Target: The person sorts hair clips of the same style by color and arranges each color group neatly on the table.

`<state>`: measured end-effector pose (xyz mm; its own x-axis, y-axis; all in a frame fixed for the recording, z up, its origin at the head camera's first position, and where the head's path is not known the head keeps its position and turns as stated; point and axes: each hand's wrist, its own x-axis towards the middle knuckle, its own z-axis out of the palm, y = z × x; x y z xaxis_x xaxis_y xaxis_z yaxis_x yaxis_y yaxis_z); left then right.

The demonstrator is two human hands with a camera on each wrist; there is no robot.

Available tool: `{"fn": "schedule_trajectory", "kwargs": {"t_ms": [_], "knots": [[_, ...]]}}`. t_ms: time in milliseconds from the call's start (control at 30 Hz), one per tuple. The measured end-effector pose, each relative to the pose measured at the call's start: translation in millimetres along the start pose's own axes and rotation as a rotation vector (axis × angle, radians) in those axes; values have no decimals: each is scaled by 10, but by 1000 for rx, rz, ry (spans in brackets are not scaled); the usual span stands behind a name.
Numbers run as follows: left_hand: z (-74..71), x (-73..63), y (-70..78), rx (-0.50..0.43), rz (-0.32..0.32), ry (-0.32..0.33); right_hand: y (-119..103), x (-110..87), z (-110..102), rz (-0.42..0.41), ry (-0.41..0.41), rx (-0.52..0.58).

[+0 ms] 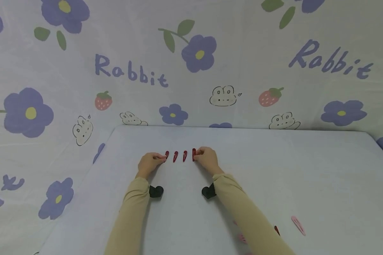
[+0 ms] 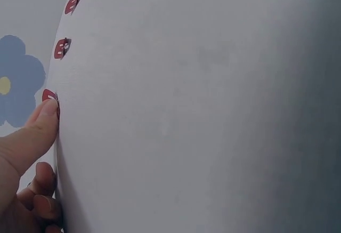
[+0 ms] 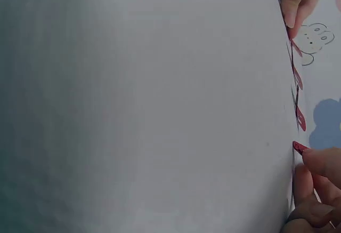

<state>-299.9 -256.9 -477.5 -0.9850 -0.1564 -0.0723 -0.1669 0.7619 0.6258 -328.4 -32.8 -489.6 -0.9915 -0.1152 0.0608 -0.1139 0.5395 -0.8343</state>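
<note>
Several red snap hair clips stand in a row on the white tabletop. At the row's left end, my left hand [image 1: 149, 163] pinches one red hair clip [image 1: 167, 153] between thumb and finger. My right hand [image 1: 208, 160] pinches the right-end hair clip [image 1: 194, 151], which points nearly straight away from me. Between the hands lie two more clips, the inner left clip [image 1: 175, 156] and the inner right clip [image 1: 184, 156], untouched and slightly slanted. In the left wrist view my thumb [image 2: 36, 134] covers part of its clip. The right wrist view shows the fingertips at the right-end clip [image 3: 300, 147].
Near the front right of the white table [image 1: 290, 170] lie a pink hair clip [image 1: 298, 225] and a red clip [image 1: 277, 230], with another pink piece [image 1: 241, 238] partly hidden by my right sleeve. Dark heart-shaped pieces [image 1: 156, 191] sit at both wrists. A patterned cloth [image 1: 191, 81] hangs behind.
</note>
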Motion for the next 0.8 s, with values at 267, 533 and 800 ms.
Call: {"fn": "schedule_trajectory", "kwargs": {"t_ms": [267, 533, 800], "knots": [[6, -10, -20, 17, 1, -6, 11, -12, 0, 6, 8, -21], [15, -37, -5, 22, 19, -5, 25, 7, 5, 3, -21, -66], [2, -8, 11, 25, 10, 1, -9, 26, 2, 9, -27, -102]]}}
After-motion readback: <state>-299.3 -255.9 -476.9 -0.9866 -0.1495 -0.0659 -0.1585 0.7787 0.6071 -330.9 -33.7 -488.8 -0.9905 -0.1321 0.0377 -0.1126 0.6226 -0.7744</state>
